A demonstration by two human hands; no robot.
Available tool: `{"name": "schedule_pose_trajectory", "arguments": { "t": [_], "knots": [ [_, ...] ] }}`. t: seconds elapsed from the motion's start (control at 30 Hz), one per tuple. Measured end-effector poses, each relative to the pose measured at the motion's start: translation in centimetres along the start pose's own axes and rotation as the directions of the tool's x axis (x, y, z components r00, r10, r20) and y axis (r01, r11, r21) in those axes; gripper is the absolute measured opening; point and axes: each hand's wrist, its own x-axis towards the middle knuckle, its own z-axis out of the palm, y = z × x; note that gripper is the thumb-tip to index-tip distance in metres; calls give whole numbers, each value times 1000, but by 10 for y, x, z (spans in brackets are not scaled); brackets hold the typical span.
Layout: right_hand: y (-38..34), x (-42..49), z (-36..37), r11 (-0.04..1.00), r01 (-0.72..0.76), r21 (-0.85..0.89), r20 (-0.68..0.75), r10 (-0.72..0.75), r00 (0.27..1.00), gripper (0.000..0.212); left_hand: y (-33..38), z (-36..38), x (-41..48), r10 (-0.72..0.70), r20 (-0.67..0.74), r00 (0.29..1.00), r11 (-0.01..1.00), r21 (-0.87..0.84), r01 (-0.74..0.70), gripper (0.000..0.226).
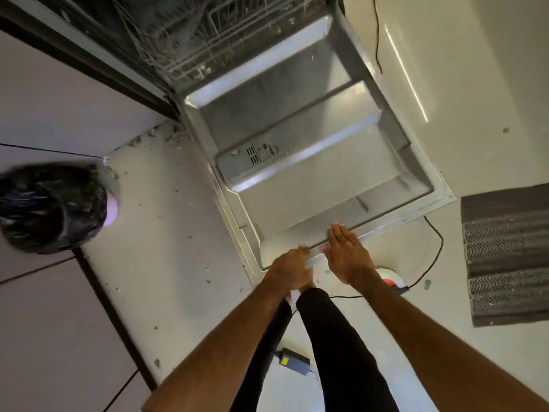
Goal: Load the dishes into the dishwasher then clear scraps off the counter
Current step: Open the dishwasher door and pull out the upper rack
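Observation:
The dishwasher door lies folded down flat in front of me, its steel inner face up. Behind it the lower wire rack sits inside the dark tub, and I cannot make out dishes in it. My left hand grips the door's near edge with curled fingers. My right hand lies on the same edge just to the right, fingers straight and pointing onto the door. Small scraps are scattered over the pale floor left of the door.
A bin lined with a black bag stands at the left by white cabinet fronts. A grey mat lies on the floor at right. A black cable and a power adapter lie near my legs.

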Motion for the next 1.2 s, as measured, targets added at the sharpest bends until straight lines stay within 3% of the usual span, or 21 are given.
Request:
{"name": "schedule_pose_trajectory", "arguments": {
  "t": [0.27, 0.43, 0.5, 0.63, 0.77, 0.9, 1.03, 1.2],
  "knots": [
    [8, 61, 44, 999, -38, -6, 76, 38, 996, 62, -24, 43, 76, 7, 47, 999, 978, 207, -16, 76],
    [-7, 79, 47, 984, -99, -147, 94, 114, 989, 67, -26, 45, 92, -19, -13, 1000, 978, 209, 21, 52],
    [-15, 81, 40, 981, -114, -159, 92, 130, 987, 70, -27, 45, 96, -37, 8, 999, 973, 230, 34, 55],
    [-16, 80, 12, 991, -122, -55, 31, 124, 992, 49, -19, 14, 80, -26, -12, 1000, 985, 171, 28, 49],
    [-34, 68, -34, 998, -60, 3, -65, 60, 996, 37, -18, -36, 49, -3, -172, 985, 992, 126, 25, 41],
    [-64, 58, -113, 992, 32, 121, -290, 4, 957, 26, -16, -109, 9, 18, -361, 932, 995, 102, 20, 45],
    [-99, 46, -206, 972, 167, 163, -484, -69, 873, 20, -19, -183, -33, 22, -536, 844, 997, 75, 22, 49],
    [-143, 41, -324, 949, 304, 83, -623, -189, 759, 13, -23, -273, -81, 84, -720, 688, 996, 88, -30, 58]
  ]
}}
